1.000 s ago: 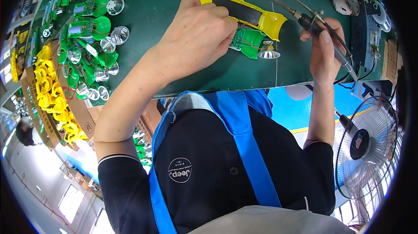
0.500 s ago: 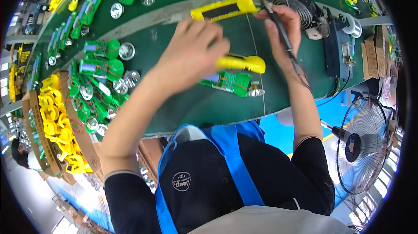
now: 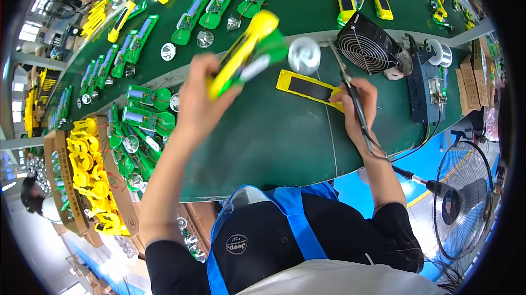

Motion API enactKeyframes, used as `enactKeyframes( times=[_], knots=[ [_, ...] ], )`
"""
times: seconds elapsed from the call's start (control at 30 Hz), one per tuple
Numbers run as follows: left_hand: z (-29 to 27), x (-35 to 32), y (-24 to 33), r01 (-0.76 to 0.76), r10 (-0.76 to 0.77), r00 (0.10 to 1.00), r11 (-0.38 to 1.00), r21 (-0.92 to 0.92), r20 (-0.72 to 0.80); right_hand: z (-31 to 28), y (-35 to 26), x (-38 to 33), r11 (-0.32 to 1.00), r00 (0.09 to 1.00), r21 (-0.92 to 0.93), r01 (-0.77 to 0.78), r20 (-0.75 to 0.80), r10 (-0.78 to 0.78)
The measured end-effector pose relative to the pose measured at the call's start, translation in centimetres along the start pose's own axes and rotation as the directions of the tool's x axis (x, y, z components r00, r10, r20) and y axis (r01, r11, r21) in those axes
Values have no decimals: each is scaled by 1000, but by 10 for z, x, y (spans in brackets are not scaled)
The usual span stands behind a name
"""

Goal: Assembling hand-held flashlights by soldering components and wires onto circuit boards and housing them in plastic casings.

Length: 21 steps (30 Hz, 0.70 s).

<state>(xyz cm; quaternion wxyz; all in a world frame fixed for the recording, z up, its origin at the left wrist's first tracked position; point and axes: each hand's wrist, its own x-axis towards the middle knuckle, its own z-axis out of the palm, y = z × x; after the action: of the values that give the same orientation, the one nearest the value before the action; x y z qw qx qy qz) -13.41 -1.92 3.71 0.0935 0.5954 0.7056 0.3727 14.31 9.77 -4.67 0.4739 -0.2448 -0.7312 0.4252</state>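
My left hand (image 3: 198,100) grips a flashlight body (image 3: 246,48) above the table, a yellow half lying against a green half; both are blurred by motion. A round silver reflector (image 3: 304,55) hangs in the air by the green end. In my right hand (image 3: 362,107) is a soldering iron (image 3: 355,95), its tip slanting up to the far left. The fingers of that hand also touch the end of a yellow casing (image 3: 329,93) with a dark panel, lying on the green table (image 3: 263,147).
A black fan (image 3: 364,43) and a blue-grey box with a solder spool (image 3: 439,54) stand at the far right. Several green halves (image 3: 148,117) lie at the left, beside a carton of yellow rings (image 3: 87,169). More flashlight parts line the far side.
My left hand has lifted the yellow and green halves off the table and moved up and left with them. My right hand, still with the soldering iron, has come nearer and touches the yellow casing.
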Motion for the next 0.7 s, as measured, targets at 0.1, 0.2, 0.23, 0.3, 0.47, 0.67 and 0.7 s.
enactKeyframes(
  times=[0.1,0.2,0.23,0.3,0.47,0.67,0.7],
  knots=[
    [56,76,-13,-97,103,992,992,79,-71,3,-5,-10,999,998,29,-26,-56,28],
    [111,124,-15,-103,120,986,984,145,-113,6,5,-9,994,999,97,44,-23,-42],
    [123,134,-9,-37,57,991,985,170,-117,5,8,-10,993,998,105,54,-19,-52],
    [135,150,-6,20,4,993,979,204,-118,0,14,-7,995,995,62,82,45,-85],
    [111,207,-29,-142,309,874,900,412,-376,-4,7,8,993,990,14,121,76,-121],
    [99,228,-48,65,-161,970,893,446,181,-3,-1,3,995,987,20,99,127,-101],
    [98,222,-51,64,-174,964,889,454,204,-1,1,4,995,985,28,96,142,-99]
  ],
)
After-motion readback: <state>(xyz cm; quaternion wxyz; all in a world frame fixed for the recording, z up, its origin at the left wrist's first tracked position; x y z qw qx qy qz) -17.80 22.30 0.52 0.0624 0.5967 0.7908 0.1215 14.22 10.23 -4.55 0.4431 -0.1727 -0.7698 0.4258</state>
